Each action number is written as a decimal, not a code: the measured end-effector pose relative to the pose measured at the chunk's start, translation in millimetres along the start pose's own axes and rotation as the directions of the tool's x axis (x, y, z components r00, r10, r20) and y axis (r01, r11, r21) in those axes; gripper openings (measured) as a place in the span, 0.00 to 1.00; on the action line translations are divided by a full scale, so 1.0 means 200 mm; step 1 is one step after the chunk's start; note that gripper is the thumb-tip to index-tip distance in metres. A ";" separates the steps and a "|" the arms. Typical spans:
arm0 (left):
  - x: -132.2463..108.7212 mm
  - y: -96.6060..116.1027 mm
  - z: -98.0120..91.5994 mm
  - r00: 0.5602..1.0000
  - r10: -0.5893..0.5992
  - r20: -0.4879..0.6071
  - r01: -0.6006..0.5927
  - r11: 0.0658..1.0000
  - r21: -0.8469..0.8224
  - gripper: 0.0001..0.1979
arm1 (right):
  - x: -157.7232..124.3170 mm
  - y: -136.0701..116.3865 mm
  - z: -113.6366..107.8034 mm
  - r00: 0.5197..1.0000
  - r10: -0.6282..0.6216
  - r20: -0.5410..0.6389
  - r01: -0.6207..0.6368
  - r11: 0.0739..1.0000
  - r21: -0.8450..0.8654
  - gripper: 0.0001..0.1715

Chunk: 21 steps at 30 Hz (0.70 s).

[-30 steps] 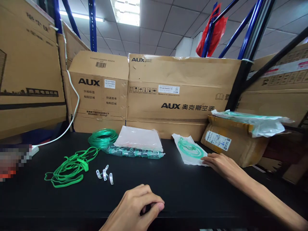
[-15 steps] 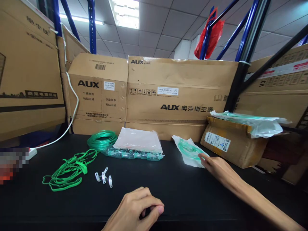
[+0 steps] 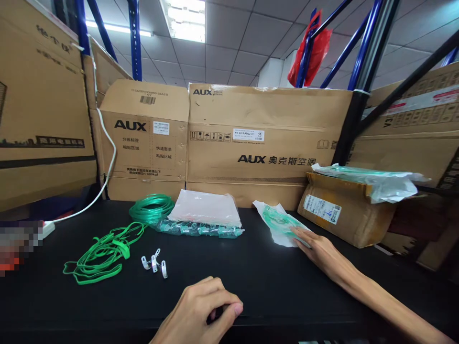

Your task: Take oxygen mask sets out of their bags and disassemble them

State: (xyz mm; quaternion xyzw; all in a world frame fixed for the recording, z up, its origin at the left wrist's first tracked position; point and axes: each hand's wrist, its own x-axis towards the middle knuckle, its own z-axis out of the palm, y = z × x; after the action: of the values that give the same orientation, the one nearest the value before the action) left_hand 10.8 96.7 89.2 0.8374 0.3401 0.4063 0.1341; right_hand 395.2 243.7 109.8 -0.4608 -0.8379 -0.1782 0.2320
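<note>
My right hand [image 3: 317, 248] lies flat on the black table [image 3: 251, 282], its stretched fingers resting on the near edge of a small clear bag with a green mask [image 3: 278, 222]. My left hand [image 3: 202, 310] rests at the table's front edge with its fingers curled under; nothing shows inside them. Ahead of it lie three small white clips [image 3: 155, 263]. Farther left is a tangle of green elastic straps [image 3: 102, 253]. Behind them sit a coil of green tubing [image 3: 152, 208] and a clear bag of green connectors [image 3: 204, 217].
AUX cardboard boxes [image 3: 265, 138] wall off the back of the table. A brown carton [image 3: 344, 212] topped with bagged green items stands at the right. A white cable [image 3: 107, 167] runs down to a power strip at the left. Blue rack posts rise behind.
My right hand has slid left and forward, from beside the mask bag onto its near edge. The left hand has stayed put.
</note>
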 end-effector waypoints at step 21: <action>0.84 0.12 -0.14 0.991 -0.087 0.101 0.059 0.964 0.259 0.15 | 0.21 0.10 0.11 0.999 -0.002 0.054 0.008 0.993 -0.122 0.12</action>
State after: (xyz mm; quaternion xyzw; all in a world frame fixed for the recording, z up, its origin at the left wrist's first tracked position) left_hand 73.5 192.4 218.3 0.8559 0.4123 0.3067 0.0588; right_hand 387.6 294.4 117.0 -0.4767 -0.8326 -0.2171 0.1802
